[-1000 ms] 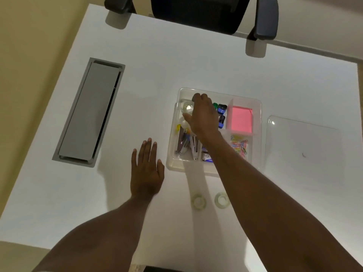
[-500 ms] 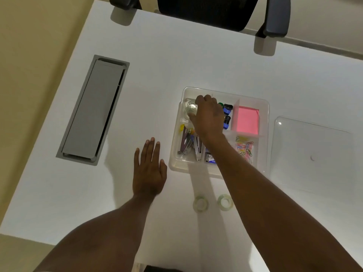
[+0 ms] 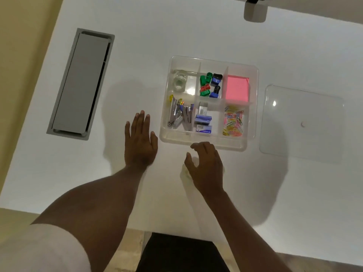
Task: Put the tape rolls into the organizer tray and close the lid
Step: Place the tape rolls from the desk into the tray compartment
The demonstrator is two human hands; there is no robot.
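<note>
The clear organizer tray (image 3: 214,62) sits open at the middle of the white table. Its back-left compartment holds clear tape rolls (image 3: 179,83). The clear lid (image 3: 302,124) lies flat on the table to the tray's right. My right hand (image 3: 206,165) hovers just in front of the tray with fingers curled and apart, covering the spot where loose rolls lie. Part of one pale tape roll (image 3: 185,173) peeks out at its left side. My left hand (image 3: 140,142) rests flat on the table, left of the tray's front corner.
Other tray compartments hold coloured sharpeners (image 3: 210,85), pink sticky notes (image 3: 236,87), staplers (image 3: 179,114), staple boxes (image 3: 203,122) and paper clips (image 3: 233,120). A grey cable hatch (image 3: 80,85) is set into the table at left. A chair armrest (image 3: 255,0) shows at the far edge.
My right hand has left the tray's back-left compartment, with a tape roll lying there, and drawn back to the table in front of the tray. The left hand has stayed flat.
</note>
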